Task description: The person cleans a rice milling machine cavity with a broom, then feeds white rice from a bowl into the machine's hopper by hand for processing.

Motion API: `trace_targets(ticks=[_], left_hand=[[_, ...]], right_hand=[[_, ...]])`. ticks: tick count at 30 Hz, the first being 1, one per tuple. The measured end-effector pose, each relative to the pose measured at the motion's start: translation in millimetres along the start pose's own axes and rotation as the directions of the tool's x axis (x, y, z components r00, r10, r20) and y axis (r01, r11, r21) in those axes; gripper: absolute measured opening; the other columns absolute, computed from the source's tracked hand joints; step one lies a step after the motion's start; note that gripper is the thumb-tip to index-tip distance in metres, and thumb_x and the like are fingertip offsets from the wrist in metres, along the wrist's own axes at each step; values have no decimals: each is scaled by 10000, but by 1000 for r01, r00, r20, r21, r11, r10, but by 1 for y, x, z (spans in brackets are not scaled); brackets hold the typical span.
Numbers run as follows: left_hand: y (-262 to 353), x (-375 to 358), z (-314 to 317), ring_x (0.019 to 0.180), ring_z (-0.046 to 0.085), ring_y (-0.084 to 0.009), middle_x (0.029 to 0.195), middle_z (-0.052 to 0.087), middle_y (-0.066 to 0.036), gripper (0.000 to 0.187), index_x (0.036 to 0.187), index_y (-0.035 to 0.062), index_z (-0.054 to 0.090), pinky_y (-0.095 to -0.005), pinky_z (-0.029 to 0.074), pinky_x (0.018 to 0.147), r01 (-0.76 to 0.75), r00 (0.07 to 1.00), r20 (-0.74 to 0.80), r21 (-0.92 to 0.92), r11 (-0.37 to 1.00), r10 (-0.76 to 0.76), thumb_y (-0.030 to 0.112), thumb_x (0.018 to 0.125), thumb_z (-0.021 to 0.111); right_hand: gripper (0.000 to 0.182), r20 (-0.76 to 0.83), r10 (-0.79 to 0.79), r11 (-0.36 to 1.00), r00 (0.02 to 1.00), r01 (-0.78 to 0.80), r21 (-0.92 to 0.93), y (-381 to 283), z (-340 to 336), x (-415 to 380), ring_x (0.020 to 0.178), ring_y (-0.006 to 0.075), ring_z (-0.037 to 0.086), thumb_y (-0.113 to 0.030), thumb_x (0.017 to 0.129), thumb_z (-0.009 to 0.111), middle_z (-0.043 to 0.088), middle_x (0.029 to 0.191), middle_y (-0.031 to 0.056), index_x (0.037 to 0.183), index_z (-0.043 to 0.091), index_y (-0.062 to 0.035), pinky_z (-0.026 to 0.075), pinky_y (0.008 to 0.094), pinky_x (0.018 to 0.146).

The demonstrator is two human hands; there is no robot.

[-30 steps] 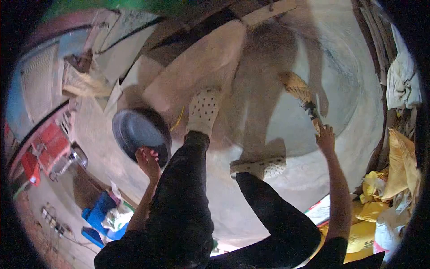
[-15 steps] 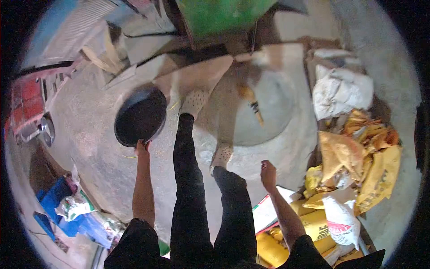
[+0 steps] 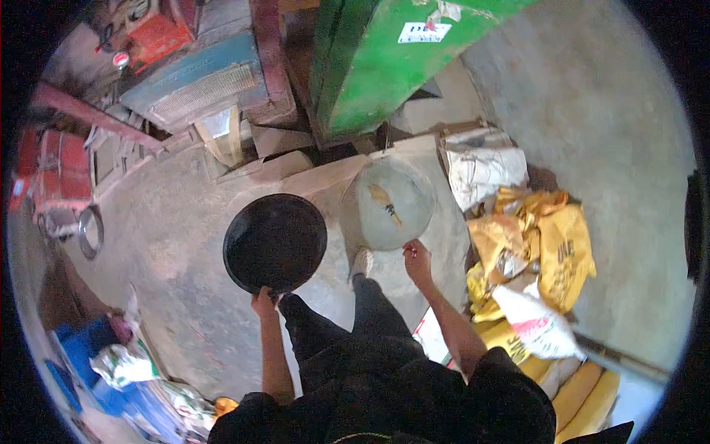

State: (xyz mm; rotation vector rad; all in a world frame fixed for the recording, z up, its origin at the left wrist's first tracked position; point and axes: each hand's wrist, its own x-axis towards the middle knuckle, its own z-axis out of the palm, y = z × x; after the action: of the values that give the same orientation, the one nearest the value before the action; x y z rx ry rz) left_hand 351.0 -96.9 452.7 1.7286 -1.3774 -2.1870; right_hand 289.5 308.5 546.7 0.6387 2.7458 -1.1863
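Observation:
My left hand (image 3: 265,300) grips the near rim of a wide round black pan (image 3: 275,243), held tilted over the floor. My right hand (image 3: 417,260) is curled closed at the near edge of a round grey patch on the floor (image 3: 370,222); whether its fingers hold something small is too unclear to tell. On that round patch lies a small brush (image 3: 390,209) with a tan head and a short handle.
A green machine body (image 3: 377,66) stands ahead. White sacks (image 3: 488,174) and yellow sacks (image 3: 562,251) lie to the right. At the left are red metal equipment (image 3: 63,174), a metal ring (image 3: 90,232) and blue plastic (image 3: 85,340).
The view has shifted, showing more of the green machine. The black pan now faces the camera more fully. My right hand has come nearer the round patch, and one shoe is now hidden.

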Motion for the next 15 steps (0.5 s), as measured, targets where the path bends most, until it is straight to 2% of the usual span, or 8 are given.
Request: trace_targets(ticks=[1, 3, 5, 8, 10, 12, 13, 15], left_hand=[[13, -2, -11, 725, 607, -234, 931, 579, -141, 340, 1028, -34, 536, -335, 548, 548, -10, 1000, 8, -1, 1000, 10, 54, 708, 607], [31, 1, -23, 699, 593, -210, 905, 572, -119, 336, 1020, -15, 546, -322, 507, 535, 39, 999, 9, 65, 997, -40, 50, 698, 614], [38, 29, -36, 712, 603, -234, 914, 584, -135, 346, 1030, -23, 553, -320, 511, 528, 43, 999, 2, 148, 988, -44, 45, 695, 605], [33, 70, -50, 747, 616, -258, 938, 596, -156, 369, 1048, -36, 560, -330, 531, 546, 73, 996, -75, 247, 966, -56, 46, 690, 602], [12, 102, -49, 777, 625, -271, 957, 601, -170, 387, 1060, -44, 563, -342, 548, 567, 108, 986, -150, 288, 951, -66, 49, 686, 602], [-19, 142, -58, 825, 631, -298, 995, 601, -184, 423, 1077, -43, 568, -371, 571, 615, -31, 990, -129, 236, 971, 63, 53, 668, 615], [-42, 173, -68, 825, 631, -298, 995, 601, -184, 423, 1077, -43, 568, -371, 571, 615, -16, 990, -131, 247, 969, 50, 53, 668, 615], [-96, 243, -86, 798, 630, -313, 1005, 600, -182, 441, 1088, -53, 561, -385, 578, 616, -63, 982, -162, 226, 972, 102, 65, 668, 626]], right_hand=[[130, -25, 34, 999, 999, -34, 7, -5, 18, -15, 715, 279, 611, -19, 707, 596, 598, 761, 132, 833, 566, -4, 482, 357, 659], [112, -130, -54, 998, 990, 55, 8, 2, 47, -30, 680, 192, 616, 16, 743, 557, 628, 749, 99, 847, 583, -18, 482, 290, 620], [110, -134, -116, 993, 984, 118, 12, 3, 74, -50, 676, 188, 618, 4, 743, 561, 632, 742, 99, 844, 598, -18, 487, 295, 624], [106, 25, 112, 988, 993, -108, -110, 27, 117, -77, 689, 192, 626, -11, 715, 607, 641, 747, 94, 818, 623, -26, 495, 303, 647], [110, 66, 192, 980, 979, -187, -74, 50, 139, -78, 698, 188, 630, -10, 711, 616, 647, 749, 91, 819, 626, -30, 496, 296, 650], [117, 108, 296, 955, 949, -290, -66, 86, 161, -72, 725, 185, 644, -12, 700, 640, 664, 749, 86, 814, 632, -37, 502, 288, 665], [117, 107, 312, 949, 944, -305, -76, 111, 171, -66, 725, 185, 644, -12, 700, 640, 664, 749, 86, 814, 632, -37, 502, 288, 665], [78, 147, 291, 955, 945, -277, -107, 165, 187, -51, 710, 255, 636, -19, 729, 587, 648, 764, 121, 793, 615, -55, 494, 353, 650]])
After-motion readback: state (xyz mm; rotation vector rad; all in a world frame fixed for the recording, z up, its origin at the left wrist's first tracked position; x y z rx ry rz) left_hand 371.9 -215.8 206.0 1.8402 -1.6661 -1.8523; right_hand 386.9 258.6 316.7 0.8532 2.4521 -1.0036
